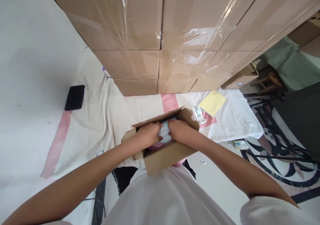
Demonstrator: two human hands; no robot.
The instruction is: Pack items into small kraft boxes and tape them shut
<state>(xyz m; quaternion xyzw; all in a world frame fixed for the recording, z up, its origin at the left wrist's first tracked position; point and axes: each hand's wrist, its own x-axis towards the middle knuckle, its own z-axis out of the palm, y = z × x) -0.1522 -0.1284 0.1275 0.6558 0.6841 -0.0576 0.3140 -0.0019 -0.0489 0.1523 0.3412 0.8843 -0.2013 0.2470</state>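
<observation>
**A:** Writing anywhere on the far left?

**B:** Nothing I can make out. A flat black rectangular pad (75,97) lies on the white cloth with pink stripes (100,128).

**A:** And the hands?

**B:** The left hand (148,135) reaches into the small open brown cardboard box (162,156), fingers curled around the white packet with pink and teal print (165,134). The right hand (181,131) grips the same packet from the other side. The packet sits inside the box, near the white shirt. Its print is too small to read.

**A:** Further right?

**B:** A clear tape dispenser (198,115), then a pale yellow dotted sheet (212,103) with illegible marks. Film-wrapped brown cartons (140,34) are stacked behind.
</observation>
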